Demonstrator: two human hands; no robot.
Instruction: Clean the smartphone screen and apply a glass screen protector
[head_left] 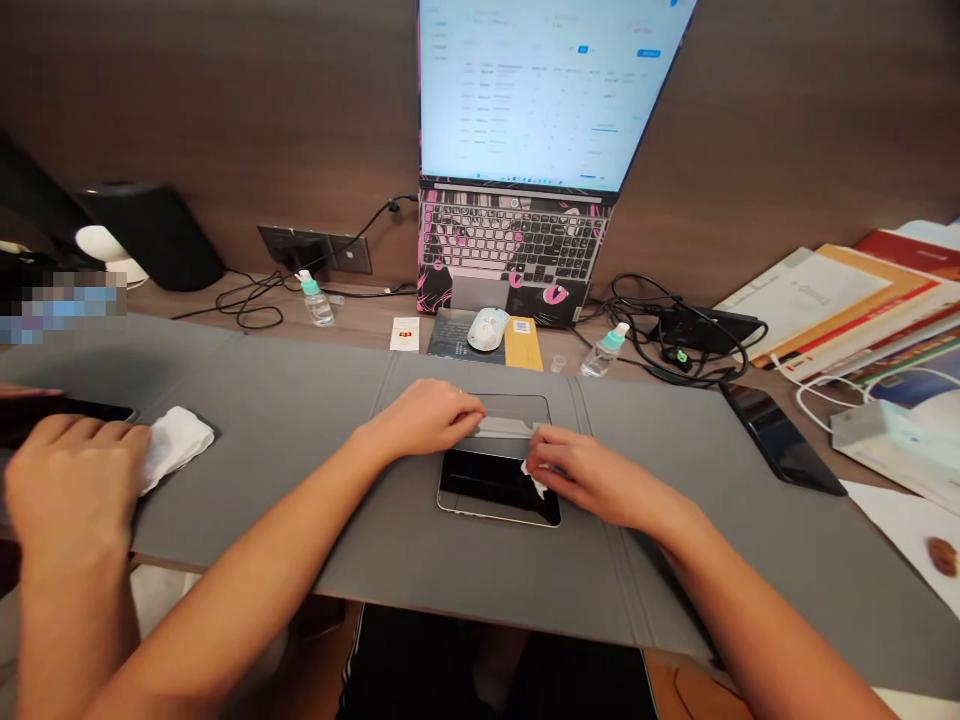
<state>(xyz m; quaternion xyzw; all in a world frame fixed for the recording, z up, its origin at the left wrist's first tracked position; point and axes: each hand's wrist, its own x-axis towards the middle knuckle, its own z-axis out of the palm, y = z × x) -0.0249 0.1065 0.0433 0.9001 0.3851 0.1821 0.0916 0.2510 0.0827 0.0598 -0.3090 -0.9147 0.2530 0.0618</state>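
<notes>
The phone lies flat on the grey mat that covers the counter, dark screen up, its long side running across in front of me. My right hand has its grip pinched around a white wipe, which meets the screen near its right end. My left hand is curled at the left side of a clear sheet just beyond the phone; whether that grip holds the sheet or only rests there, I cannot tell.

I judge the phone to be light but solid, stiff all through, with a smooth face that could slip under my fingers, more so if damp. Such a screen may crack from a knock, so I would take it by the pale rim at its two short ends, fingers off the face. The wipe should be soft and almost weightless; a bunched pinch suits it. The clear sheet seems thin, stiff and perhaps brittle, best held by its outer edges, without bending it.
</notes>
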